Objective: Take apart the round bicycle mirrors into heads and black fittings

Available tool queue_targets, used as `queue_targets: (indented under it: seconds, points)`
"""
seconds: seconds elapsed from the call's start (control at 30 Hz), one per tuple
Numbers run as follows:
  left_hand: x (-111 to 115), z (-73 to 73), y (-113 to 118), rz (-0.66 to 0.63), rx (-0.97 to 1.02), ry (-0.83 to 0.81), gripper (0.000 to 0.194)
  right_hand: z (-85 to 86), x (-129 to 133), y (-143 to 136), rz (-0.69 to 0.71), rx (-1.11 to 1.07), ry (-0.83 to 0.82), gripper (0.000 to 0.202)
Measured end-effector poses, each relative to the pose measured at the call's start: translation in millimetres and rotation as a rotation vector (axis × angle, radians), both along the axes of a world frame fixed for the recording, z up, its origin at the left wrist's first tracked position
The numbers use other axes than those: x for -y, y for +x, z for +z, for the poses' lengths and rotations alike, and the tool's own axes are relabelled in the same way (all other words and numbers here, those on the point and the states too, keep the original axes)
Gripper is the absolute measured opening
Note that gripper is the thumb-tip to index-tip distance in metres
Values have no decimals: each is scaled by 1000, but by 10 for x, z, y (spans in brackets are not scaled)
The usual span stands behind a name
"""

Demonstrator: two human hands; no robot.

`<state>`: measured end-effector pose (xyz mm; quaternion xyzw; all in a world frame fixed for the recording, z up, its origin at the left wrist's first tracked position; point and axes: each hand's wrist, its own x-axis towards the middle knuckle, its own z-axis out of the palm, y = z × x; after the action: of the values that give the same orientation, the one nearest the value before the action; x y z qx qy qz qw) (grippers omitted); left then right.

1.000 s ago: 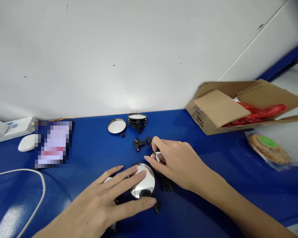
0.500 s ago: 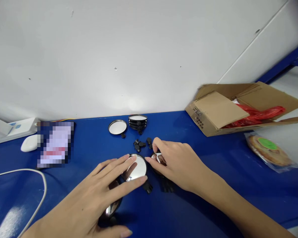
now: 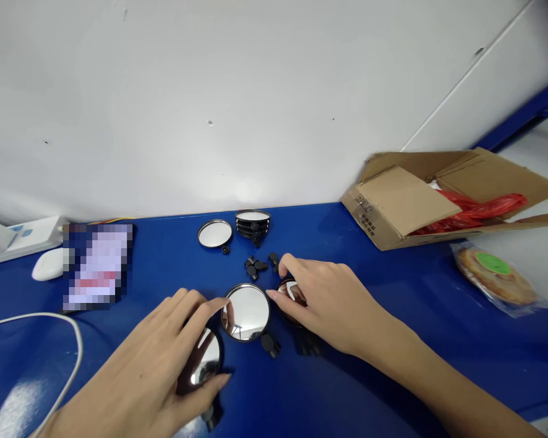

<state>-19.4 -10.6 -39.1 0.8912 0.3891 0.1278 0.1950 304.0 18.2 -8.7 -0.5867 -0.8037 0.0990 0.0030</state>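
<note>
Three small round mirrors with black rims and black clamp mounts lie face up in a row near my hands. My left hand (image 3: 164, 359) is spread over the left mirror (image 3: 206, 358), thumb apart below it. Its index fingertip is at the rim of the middle mirror (image 3: 246, 313); whether it touches cannot be told. With bent fingers and thumb, my right hand (image 3: 322, 298) grips the right mirror (image 3: 288, 288), covering most of it. Just beyond the hands lie several loose black clamp pieces (image 3: 254, 267).
Farther back are a stack of mirrors (image 3: 252, 223) and a single mirror (image 3: 215, 233). A phone (image 3: 103, 264), a white case (image 3: 50, 264) and a white cable (image 3: 79, 340) lie left. At right are an open cardboard box (image 3: 383, 213) and a wrapped round item (image 3: 497, 277).
My left hand has drawn back left from the middle mirror, uncovering its face, and its fingers now lie around the left mirror. My right hand has stayed on the right mirror.
</note>
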Motion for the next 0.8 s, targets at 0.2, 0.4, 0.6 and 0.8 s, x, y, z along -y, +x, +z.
queue_targets:
  seconds: [0.2,0.4,0.6,0.8]
  points:
    - [-81,-18,5,49,9,82,56,-42,18,12,7,3,29,27]
    - [-104,31,-23,56,49,28,59,-97,-28,52,-52,-148,157,21]
    - [-191,18,-37,177,93,104,53,-160,-141,104,1,-267,267,17]
    - [-275,5,-34,254,106,121,53,-205,-143,106,21,-285,179,23]
